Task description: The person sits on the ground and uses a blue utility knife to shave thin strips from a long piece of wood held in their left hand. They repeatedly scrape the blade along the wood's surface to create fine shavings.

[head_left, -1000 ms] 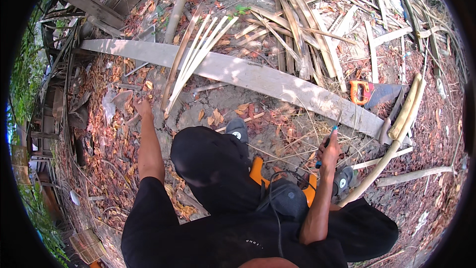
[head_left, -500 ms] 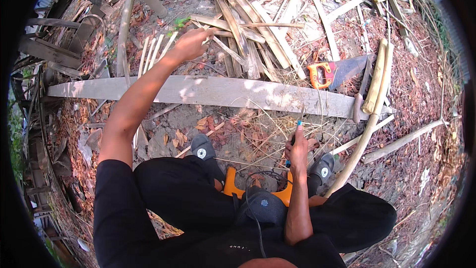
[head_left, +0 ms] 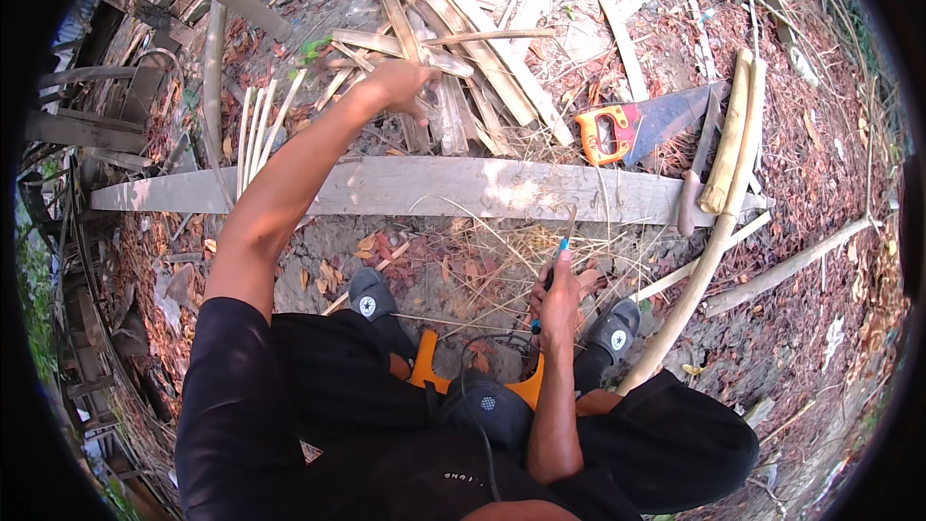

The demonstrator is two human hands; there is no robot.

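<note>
The left hand (head_left: 397,87) reaches out past the long grey plank (head_left: 424,188) to the pile of wooden slats (head_left: 482,63), its fingers bent and partly spread; whether they grip or touch a slat, I cannot tell. The right hand (head_left: 561,297) is closed around the blue-and-black handle of a small knife (head_left: 562,249), whose narrow blade points away from the body and overlaps the plank's near edge in this view. The plank lies crosswise on the ground in front of the feet, and four thin pale strips (head_left: 256,135) rest side by side near its left end. Toward its right end lies a handsaw (head_left: 632,128) with an orange handle; beside that is a brown-handled knife (head_left: 695,174), its handle over the plank, then a short pale pole (head_left: 725,140) against a longer, bent pole (head_left: 690,299).
</note>
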